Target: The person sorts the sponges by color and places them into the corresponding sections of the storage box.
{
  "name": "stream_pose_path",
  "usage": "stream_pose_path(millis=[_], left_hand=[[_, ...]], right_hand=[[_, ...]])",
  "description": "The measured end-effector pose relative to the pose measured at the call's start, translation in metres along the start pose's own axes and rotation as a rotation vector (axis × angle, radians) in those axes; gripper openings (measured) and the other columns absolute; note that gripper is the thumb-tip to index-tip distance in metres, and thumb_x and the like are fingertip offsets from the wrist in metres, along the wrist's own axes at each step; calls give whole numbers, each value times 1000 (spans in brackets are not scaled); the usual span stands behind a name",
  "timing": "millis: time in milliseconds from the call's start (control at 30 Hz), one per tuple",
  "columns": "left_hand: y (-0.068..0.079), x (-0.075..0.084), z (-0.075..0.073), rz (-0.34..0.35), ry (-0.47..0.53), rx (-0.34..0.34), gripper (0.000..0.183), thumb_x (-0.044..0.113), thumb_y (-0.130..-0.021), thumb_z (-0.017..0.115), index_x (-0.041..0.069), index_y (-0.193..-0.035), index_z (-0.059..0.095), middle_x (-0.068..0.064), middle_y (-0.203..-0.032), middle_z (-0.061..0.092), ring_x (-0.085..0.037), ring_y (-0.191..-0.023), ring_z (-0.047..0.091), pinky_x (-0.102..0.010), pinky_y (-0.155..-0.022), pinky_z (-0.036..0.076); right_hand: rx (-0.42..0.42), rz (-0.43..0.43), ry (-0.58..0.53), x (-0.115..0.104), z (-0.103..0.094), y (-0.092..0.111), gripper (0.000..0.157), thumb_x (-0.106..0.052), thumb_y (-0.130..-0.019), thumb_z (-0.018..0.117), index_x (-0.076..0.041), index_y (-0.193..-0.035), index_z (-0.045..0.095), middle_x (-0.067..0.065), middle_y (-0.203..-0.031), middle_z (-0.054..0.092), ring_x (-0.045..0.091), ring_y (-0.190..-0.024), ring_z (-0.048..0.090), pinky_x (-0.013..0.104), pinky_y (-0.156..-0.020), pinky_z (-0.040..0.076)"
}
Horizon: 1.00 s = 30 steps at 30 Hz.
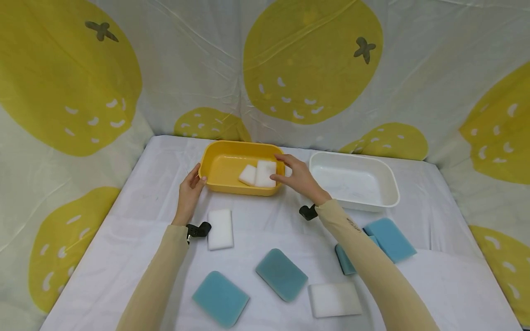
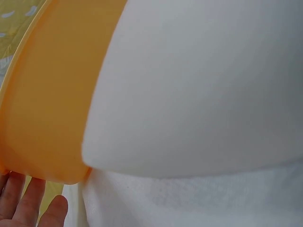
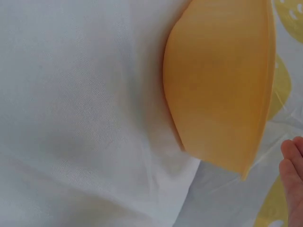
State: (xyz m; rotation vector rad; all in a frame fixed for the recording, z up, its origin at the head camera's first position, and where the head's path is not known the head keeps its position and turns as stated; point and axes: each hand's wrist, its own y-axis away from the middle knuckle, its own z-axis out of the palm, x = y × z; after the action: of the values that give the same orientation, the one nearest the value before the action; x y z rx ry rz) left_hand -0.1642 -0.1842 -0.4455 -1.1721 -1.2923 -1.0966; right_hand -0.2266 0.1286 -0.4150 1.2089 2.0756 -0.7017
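In the head view, a yellow plastic basin [image 1: 221, 184] stands at the back of the table with two white sponges [image 1: 265, 174] lying in its right part. My left hand [image 1: 190, 191] is at the basin's left end, fingertips touching its side; the left wrist view shows those fingers [image 2: 31, 201] fairly straight against the yellow wall. Over the basin's right end reaches my right hand [image 1: 300, 179], thumb and fingers spread apart beside the nearer white sponge. From the right wrist, the fingertips [image 3: 289, 153] appear beyond the basin's rim; their contact with the sponge is hidden there.
A white basin [image 1: 354, 202] stands to the right. Nearer lie a white sponge [image 1: 221, 230] by my left wrist, another white sponge [image 1: 335, 299], and blue-green sponges [image 1: 281, 275], [image 1: 221, 299] in front. More blue sponges [image 1: 390, 240] lie by my right forearm, partly covered.
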Motion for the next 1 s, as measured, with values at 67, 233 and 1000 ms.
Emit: stream_pose_path(millis=[67,233,1000], left_hand=[[-3,-5,-1,9,19,2,54,5,-98,52,1,-148,31,-14,-152,29,-30,-138,30,-30,-107,33],[-10,-22,-4,36,17,9,54,7,-99,52,5,-149,32,-11,-153,30,-27,-138,30,-27,-107,33],[-12,-31,-4,54,-20,27,54,14,-99,53,8,-149,33,-8,-152,32,-23,-138,31,-26,-107,33]], right_hand=[[10,-11,-35,-1,-1,2,68,-23,-84,76,0,-140,45,15,-137,49,28,-127,45,38,-106,36],[48,-64,-94,-3,-3,8,66,-17,-83,76,4,-138,46,18,-135,50,27,-124,47,35,-106,37],[91,-154,-170,-18,-14,38,65,-12,-82,76,-1,-139,46,16,-137,49,26,-127,45,32,-106,36]])
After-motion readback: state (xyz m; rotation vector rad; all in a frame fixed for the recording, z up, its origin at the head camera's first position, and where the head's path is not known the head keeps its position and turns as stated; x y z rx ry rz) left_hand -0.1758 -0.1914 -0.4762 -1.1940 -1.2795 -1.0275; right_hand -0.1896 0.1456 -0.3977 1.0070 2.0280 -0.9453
